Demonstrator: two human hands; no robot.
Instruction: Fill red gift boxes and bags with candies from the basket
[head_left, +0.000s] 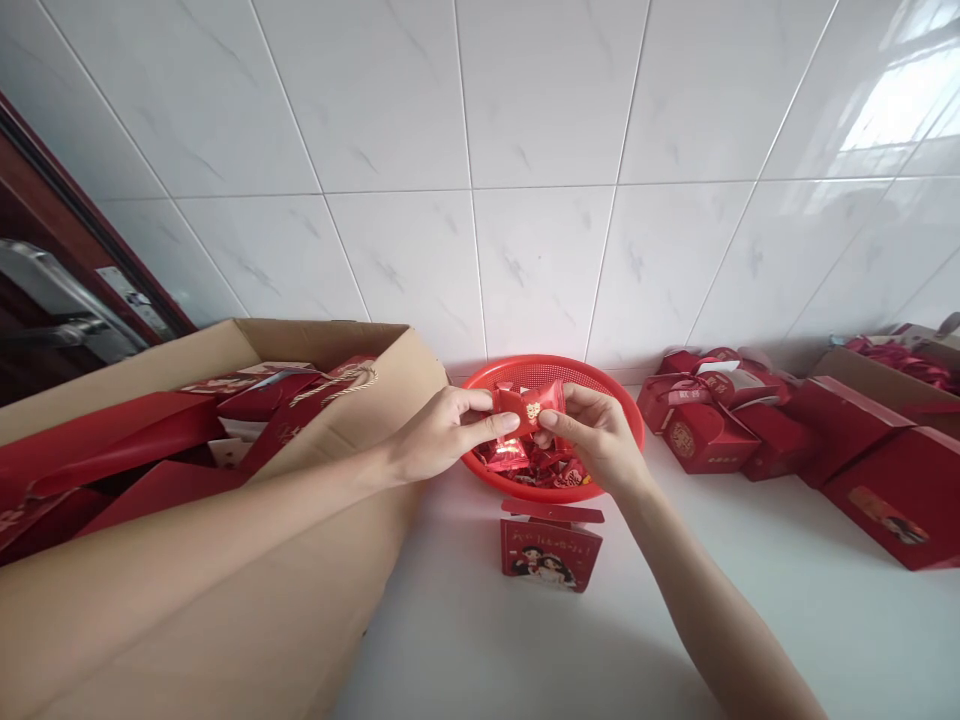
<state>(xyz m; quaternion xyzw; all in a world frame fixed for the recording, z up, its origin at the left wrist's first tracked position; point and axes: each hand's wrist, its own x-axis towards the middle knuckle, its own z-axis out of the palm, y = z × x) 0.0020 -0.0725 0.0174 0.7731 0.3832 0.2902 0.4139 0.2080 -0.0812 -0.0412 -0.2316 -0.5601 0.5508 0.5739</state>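
Note:
Above a round red plastic basket [632, 420], my left hand [454, 430] and my right hand [596, 430] pinch red wrapped candy packets [530, 408] between thumbs and fingers. A gold mark shows on the wrapper; whether it is one packet or two touching ones is hard to tell. More shiny red wrapped sweets [508, 452] lie in the basket beneath. In front of the basket, a small red box [551, 550] with a cartoon couple stands upright on the white surface, its top flap raised.
A large cardboard box [330, 560] holding red gift boxes [150, 430] fills the left side. Several red boxes [709, 437] and a carton [870, 372] with red ribbons stand right. A tiled wall [547, 270] rises behind; a door handle [67, 325] is far left.

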